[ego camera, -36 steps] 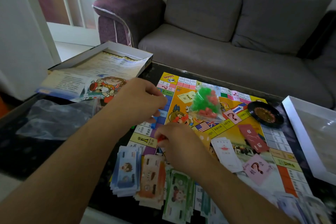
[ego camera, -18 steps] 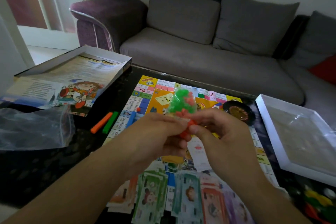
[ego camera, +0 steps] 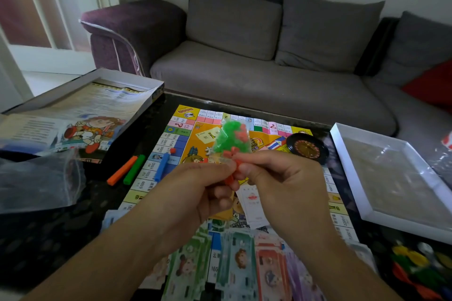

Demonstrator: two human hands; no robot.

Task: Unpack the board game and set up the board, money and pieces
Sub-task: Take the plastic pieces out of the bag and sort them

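Observation:
A small clear bag of green and red plastic pieces (ego camera: 231, 139) is held up above the colourful game board (ego camera: 186, 144). My left hand (ego camera: 195, 190) and my right hand (ego camera: 281, 178) both pinch the bag's lower end, fingertips close together. Orange (ego camera: 122, 173), green (ego camera: 134, 168) and blue (ego camera: 162, 166) stick pieces lie at the board's left edge. Rows of paper money (ego camera: 239, 261) lie along the board's near edge. A black roulette wheel (ego camera: 307, 148) sits at the board's far right corner. White cards (ego camera: 253, 205) show under my right hand.
The open box lid with a rules sheet (ego camera: 80, 115) rests at the left, an empty plastic bag (ego camera: 36, 181) in front of it. A white box tray (ego camera: 396, 178) stands at the right. Coloured pieces (ego camera: 415, 266) lie bottom right. A grey sofa (ego camera: 269, 68) runs behind the table.
Both hands rose from the board and took the bag of pieces between them. The stick pieces lie uncovered at the left. In the last half second the hands barely moved.

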